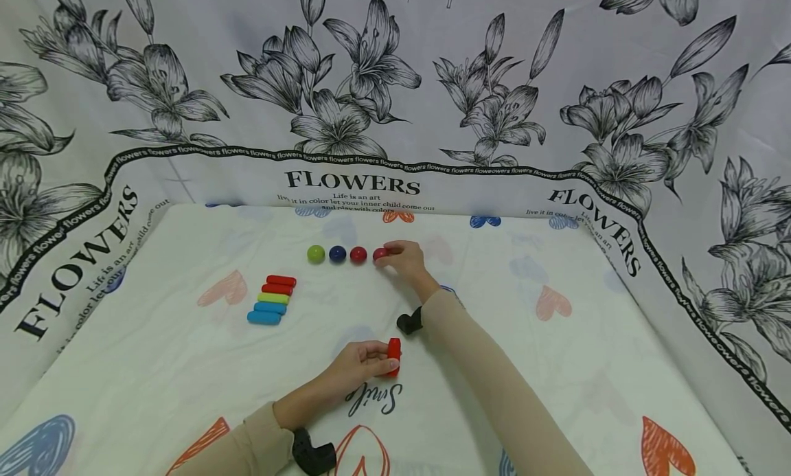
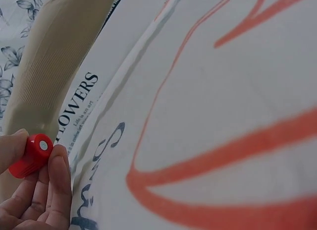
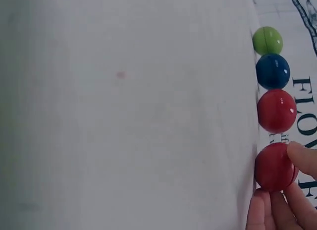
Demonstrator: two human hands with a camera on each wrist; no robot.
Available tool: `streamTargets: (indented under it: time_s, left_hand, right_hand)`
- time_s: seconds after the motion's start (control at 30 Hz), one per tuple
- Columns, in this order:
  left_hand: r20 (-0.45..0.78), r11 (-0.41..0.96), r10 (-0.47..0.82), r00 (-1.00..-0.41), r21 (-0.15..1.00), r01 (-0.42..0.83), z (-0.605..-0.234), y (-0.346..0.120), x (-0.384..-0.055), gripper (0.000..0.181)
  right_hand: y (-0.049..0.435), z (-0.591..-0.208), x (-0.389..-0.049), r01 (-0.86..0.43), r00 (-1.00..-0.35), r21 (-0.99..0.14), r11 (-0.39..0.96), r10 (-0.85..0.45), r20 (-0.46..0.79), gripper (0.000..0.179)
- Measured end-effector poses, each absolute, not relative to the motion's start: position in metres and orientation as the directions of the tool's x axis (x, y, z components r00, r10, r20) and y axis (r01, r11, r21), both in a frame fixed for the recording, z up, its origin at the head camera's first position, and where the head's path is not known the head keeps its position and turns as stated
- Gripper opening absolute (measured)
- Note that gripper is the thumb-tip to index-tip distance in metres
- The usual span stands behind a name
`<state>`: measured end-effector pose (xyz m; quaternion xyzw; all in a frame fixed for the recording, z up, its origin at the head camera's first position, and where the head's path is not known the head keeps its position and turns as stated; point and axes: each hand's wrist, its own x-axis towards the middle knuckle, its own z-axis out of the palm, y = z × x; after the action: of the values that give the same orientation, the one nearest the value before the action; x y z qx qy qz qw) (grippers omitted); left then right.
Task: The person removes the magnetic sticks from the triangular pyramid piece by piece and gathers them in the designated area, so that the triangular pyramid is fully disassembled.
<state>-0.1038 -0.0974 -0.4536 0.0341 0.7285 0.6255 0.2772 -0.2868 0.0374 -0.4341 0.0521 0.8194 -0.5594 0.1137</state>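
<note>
In the head view, my right hand [image 1: 406,262] pinches a red ball [image 1: 380,255] at the right end of a row of balls on the cloth. Left of it sit another red ball [image 1: 358,255], a dark blue ball [image 1: 337,254] and a green ball [image 1: 316,254]. Thumb and fingertips hold the ball from two sides in the right wrist view, a small gap separating it from its neighbour [image 3: 277,111]. Closer to me, my left hand [image 1: 363,361] grips a short red rod [image 1: 393,356], held upright. A pale round dot marks the rod's end [image 2: 43,145] in the left wrist view.
Several coloured rods lie side by side left of the hands, among them a red one [image 1: 281,281], a yellow-green one [image 1: 273,298] and a blue one [image 1: 264,318]. Beneath everything is a white cloth [image 1: 482,277] printed with hearts; flower-patterned fabric [image 1: 432,119] borders it.
</note>
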Motion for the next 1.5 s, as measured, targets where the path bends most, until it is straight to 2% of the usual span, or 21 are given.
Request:
streamTargets:
  time_s: [0.27,0.67,0.87,1.13,1.5]
  left_hand:
    - [-0.342,0.191,0.41,-0.846,0.939,-0.288,-0.455,-0.098,-0.104,0.047]
    - [-0.36,0.19,0.393,-0.846,0.932,-0.308,-0.458,-0.097,-0.106,0.049]
    - [-0.363,0.205,0.382,-0.85,0.93,-0.306,-0.458,-0.098,-0.106,0.048]
    - [-0.375,0.292,0.354,-0.857,0.915,-0.28,-0.448,-0.104,-0.11,0.049]
    - [-0.294,0.318,0.359,-0.886,0.931,-0.18,-0.445,-0.122,-0.116,0.05]
  right_hand:
    - [0.048,-0.429,-0.285,0.239,-0.968,-0.918,0.316,0.005,-0.25,0.039]
    - [0.065,-0.426,-0.273,0.338,-0.94,-0.889,0.308,0.063,-0.335,0.034]
    - [0.074,-0.43,-0.262,0.339,-0.939,-0.898,0.28,0.037,-0.343,0.033]
    - [0.082,-0.429,-0.248,0.349,-0.934,-0.901,0.257,0.021,-0.355,0.031]
    - [0.09,-0.429,-0.236,0.377,-0.921,-0.901,0.213,-0.017,-0.389,0.032]
